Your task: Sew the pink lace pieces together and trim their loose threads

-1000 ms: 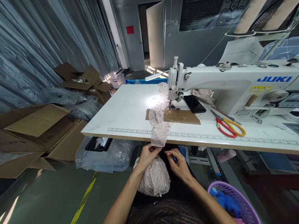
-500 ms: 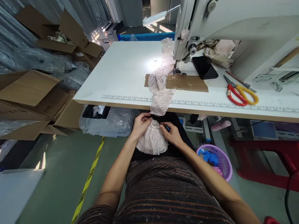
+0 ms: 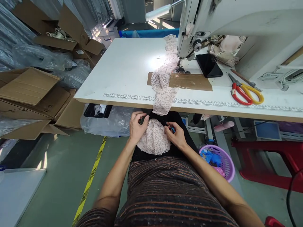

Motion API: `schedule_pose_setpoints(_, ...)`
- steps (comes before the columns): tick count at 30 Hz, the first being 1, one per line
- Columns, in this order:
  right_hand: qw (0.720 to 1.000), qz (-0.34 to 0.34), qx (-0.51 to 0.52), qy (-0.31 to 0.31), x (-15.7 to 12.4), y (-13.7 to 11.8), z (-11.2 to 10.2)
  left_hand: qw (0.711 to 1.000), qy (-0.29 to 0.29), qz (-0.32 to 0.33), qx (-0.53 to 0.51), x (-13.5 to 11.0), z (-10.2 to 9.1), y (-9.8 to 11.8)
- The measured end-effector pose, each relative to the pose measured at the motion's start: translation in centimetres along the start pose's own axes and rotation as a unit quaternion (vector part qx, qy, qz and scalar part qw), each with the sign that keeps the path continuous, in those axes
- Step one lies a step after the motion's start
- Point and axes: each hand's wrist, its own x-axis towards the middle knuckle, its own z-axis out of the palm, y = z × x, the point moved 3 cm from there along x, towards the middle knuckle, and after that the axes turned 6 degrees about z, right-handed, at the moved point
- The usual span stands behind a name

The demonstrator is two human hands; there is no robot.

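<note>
A rounded piece of pale pink lace lies bunched on my dark-clothed lap, below the table edge. At its left side is my left hand, with thumb and fingers apart and nothing visible between them. My right hand is by the lace's upper right side, fingers curled round a small blue and dark tool, mostly hidden in the palm. Above, a long strip of the same lace runs across the table past the sewing machine's needle area and hangs over the front edge.
On the white table are a brown cardboard strip, a black phone and red-and-yellow scissors. A purple basket and a red stool stand at right. Cardboard boxes are at left.
My left hand has moved slightly left and its thumb and fingers have spread away from the lace's top edge. The right hand stays near the lace, the blue tool still in it.
</note>
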Motion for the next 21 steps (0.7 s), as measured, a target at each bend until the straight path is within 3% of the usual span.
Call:
schedule_pose_setpoints(4, 0.996, -0.038, 0.051, 0.066, 1.4, -1.2, -0.8, 0.997, 0.056, 0.05, -0.008, 1.1, -0.6, 3.8)
schedule_pose_setpoints(8, 0.992, -0.045, 0.085, 0.078, 2.6, -2.1, -1.0, 0.984, 0.143, 0.106, 0.031, 3.9, -0.1, 7.2)
schedule_pose_setpoints(13, 0.995, -0.059, 0.079, 0.031, 3.3, -3.1, -0.5, 0.991, 0.02, 0.132, -0.028, 5.5, 1.7, 8.4)
schedule_pose_setpoints(16, 0.99, -0.047, 0.131, -0.017, 3.7, -3.5, 0.4, 0.976, 0.066, 0.047, -0.2, 3.8, 1.3, 7.3)
schedule_pose_setpoints(19, 0.981, -0.014, 0.191, -0.032, 3.8, -3.9, 1.4, 0.909, 0.105, -0.121, -0.385, 1.6, 1.3, 5.5)
schedule_pose_setpoints(21, 0.976, 0.003, 0.214, -0.042, 3.8, -4.5, 1.9, 0.862, 0.115, -0.203, -0.451, 0.6, 1.4, 4.6)
